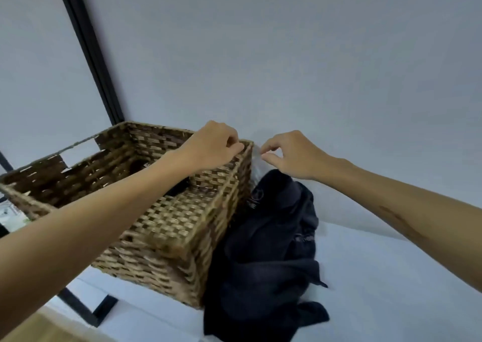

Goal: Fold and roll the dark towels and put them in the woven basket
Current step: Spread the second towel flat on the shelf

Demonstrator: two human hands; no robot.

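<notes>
The woven basket (182, 226) stands on a white surface, tilted in view. Something dark (180, 188), maybe a towel, shows inside it below my left forearm. A loose pile of dark towels (271, 250) lies against the basket's right side, unfolded. My left hand (208, 146) hovers over the basket's far right corner, fingers curled closed at the rim; I cannot tell if they grip anything. My right hand (292, 156) is just right of that corner, above the pile, thumb and forefinger pinched on a thin clear plastic piece (257, 168) hanging between basket and wall.
A pale wall rises right behind the basket and towels. A black frame post (88, 49) runs diagonally at the back left, and a black bar (86, 307) lies at the lower left by a wooden floor strip. The white surface (378, 289) extends to the right of the pile.
</notes>
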